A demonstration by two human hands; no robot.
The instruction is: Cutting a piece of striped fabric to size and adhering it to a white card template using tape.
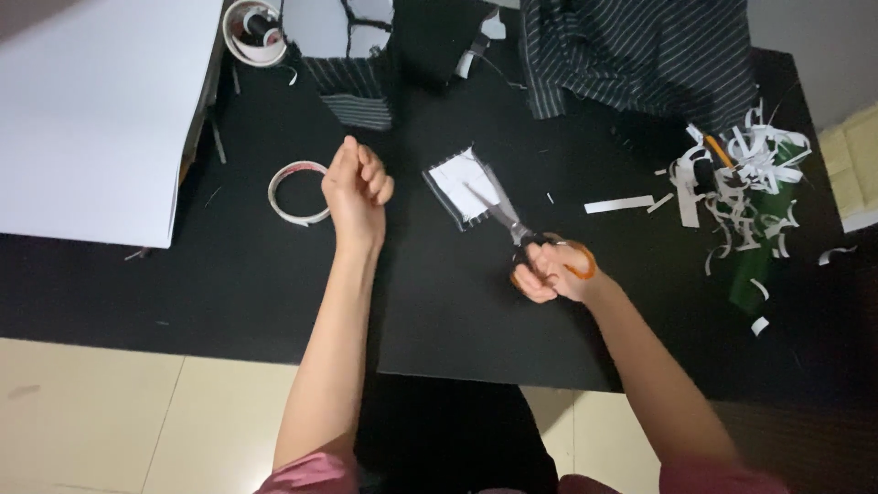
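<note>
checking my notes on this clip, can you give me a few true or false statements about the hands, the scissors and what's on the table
1. The right hand holds scissors with orange handles. True.
2. The scissor blades point at a small white piece with a dark edge. True.
3. The left hand grips the roll of tape. False: the left hand is a loose fist beside the roll, and holds nothing that can be seen.
4. A heap of white paper strips lies on the person's left side. False: it lies to the right, past the scissors.
5. Striped dark fabric lies at the far edge of the black table. True.
</note>
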